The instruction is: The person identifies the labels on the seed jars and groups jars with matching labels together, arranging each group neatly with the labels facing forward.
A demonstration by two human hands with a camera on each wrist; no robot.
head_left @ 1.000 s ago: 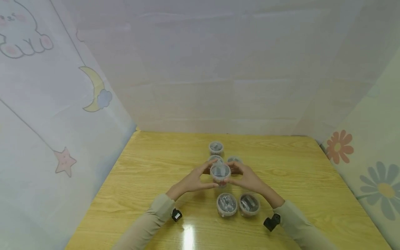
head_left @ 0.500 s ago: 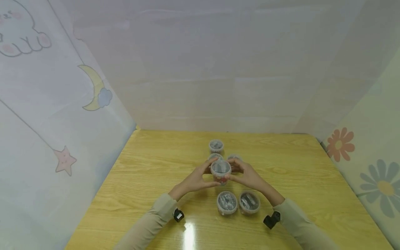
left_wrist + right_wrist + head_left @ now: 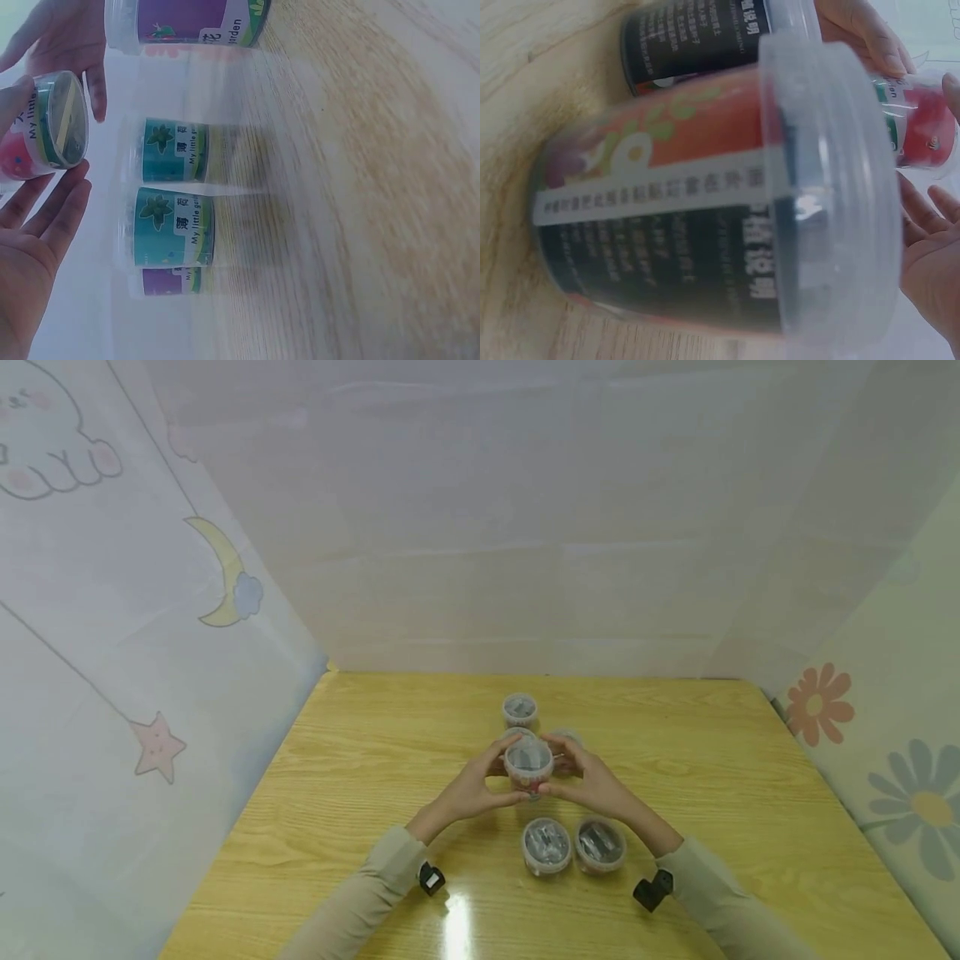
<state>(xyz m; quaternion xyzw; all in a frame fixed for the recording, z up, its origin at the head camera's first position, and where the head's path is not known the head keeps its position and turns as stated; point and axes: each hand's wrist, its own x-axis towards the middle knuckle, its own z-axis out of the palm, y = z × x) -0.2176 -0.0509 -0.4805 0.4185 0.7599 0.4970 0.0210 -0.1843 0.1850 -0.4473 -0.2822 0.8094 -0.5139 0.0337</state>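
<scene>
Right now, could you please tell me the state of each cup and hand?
Red cup: held above the table
Left hand: holding red cup
Right hand: holding red cup
Near left cup: upright
Near right cup: upright
Teal cups: both upright
Farthest cup: upright

The person wears long, plain sleeves in pale beige, the left sleeve (image 3: 341,906) and right sleeve (image 3: 735,906) alike, loose and softly wrinkled along the forearms. The left cuff (image 3: 396,853) and right cuff (image 3: 678,862) look faintly greenish and end just short of the wrists. Beside the left cuff sits a small black wrist camera (image 3: 431,878) with a whitish square on its face; a black, blocky wrist camera (image 3: 652,891) sits by the right cuff.
</scene>
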